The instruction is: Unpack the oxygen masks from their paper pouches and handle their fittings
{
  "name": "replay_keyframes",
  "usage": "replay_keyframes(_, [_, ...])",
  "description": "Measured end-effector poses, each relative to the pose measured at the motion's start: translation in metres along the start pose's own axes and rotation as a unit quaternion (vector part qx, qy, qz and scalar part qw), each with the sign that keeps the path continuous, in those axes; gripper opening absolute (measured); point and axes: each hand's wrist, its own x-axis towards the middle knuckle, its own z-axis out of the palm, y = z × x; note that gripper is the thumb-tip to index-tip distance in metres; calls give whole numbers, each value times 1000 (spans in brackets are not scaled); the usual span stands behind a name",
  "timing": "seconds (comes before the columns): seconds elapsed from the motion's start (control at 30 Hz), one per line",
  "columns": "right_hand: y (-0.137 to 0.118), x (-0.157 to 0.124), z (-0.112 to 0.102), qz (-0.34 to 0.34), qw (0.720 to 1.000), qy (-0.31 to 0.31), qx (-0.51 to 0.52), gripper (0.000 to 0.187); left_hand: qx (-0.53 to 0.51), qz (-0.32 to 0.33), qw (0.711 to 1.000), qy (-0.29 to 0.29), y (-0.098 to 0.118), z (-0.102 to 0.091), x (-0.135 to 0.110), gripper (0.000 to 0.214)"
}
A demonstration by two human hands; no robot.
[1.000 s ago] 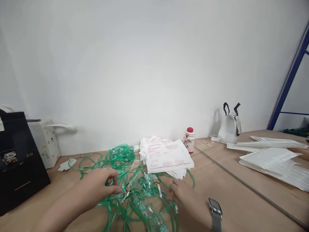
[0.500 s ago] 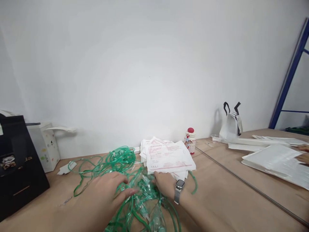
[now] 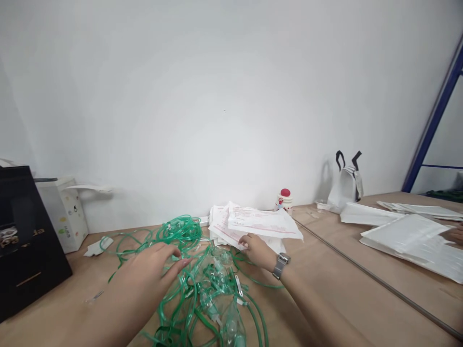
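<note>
Clear oxygen masks (image 3: 231,320) and their green tubing (image 3: 181,231) lie in a tangle in front of me. My left hand (image 3: 157,270) is over the left side of this tangle, with thumb and fingers apart and nothing held. Behind the masks is a loose pile of white packets with red print (image 3: 267,222). At the pile's front edge, my right hand (image 3: 257,251), wearing a grey watch (image 3: 282,265) on the wrist, has its fingers curled onto a printed packet. Its fingertips are partly hidden. The top packet sticks out to the right and looks raised.
A black bag (image 3: 32,246) and white box (image 3: 60,217) stand left. A white bottle with a red lid (image 3: 285,200) is behind the packets. A metal rod (image 3: 376,277) crosses the table. White packets (image 3: 412,236) lie right, near another person's hand (image 3: 454,234).
My right hand has moved right and slightly back. The top packet has shifted right, partly covering the bottle. My left hand has moved slightly left and up, its fingers still apart.
</note>
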Motion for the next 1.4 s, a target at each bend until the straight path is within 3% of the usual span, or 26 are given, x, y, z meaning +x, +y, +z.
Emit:
replay_keyframes(0.27, [5,0,14,-28,992,-105,64,36,-14,-4,999,-38,-2,0,3,41])
replay_keyframes(0.37, [3,1,16,-25,988,-120,90,12,-22,1,999,-38,-3,-2,2,42])
replay_keyframes(0.5, [-2,0,-6,-36,984,-86,153,4,-22,-7,1000,-19,-4,-3,2,41])
replay_keyframes(0.6, [-10,-3,-34,-63,974,-47,211,21,-21,-9,999,-23,-4,-3,3,41])
replay_keyframes(0.67, [-14,-8,-50,-69,970,15,232,34,-19,-5,999,-29,-4,-2,3,40])
replay_keyframes(0.73, [-16,-16,-56,-53,976,94,190,50,-18,-3,999,-27,-5,-2,3,39])
replay_keyframes(0.8, [-13,-27,-50,-14,989,129,71,62,-25,-6,999,-26,-6,-3,3,39])
replay_keyframes(0.87, [-7,-39,-33,29,993,95,-63,67,-34,-7,999,-23,-9,-3,3,40])
replay_keyframes(0.97, [7,-52,-2,56,985,48,-157,73,-50,-6,999,-15,-15,-3,6,40])
replay_keyframes(1.13, [27,-43,26,49,974,76,-207,78,-50,-12,999,-14,-19,1,10,43])
replay_keyframes(1.3, [33,-22,23,35,974,94,-202,75,-64,-26,998,-13,-13,-13,9,43])
replay_keyframes(1.4, [38,-9,16,23,973,122,-194,66,-75,-68,995,-9,-25,-29,6,44])
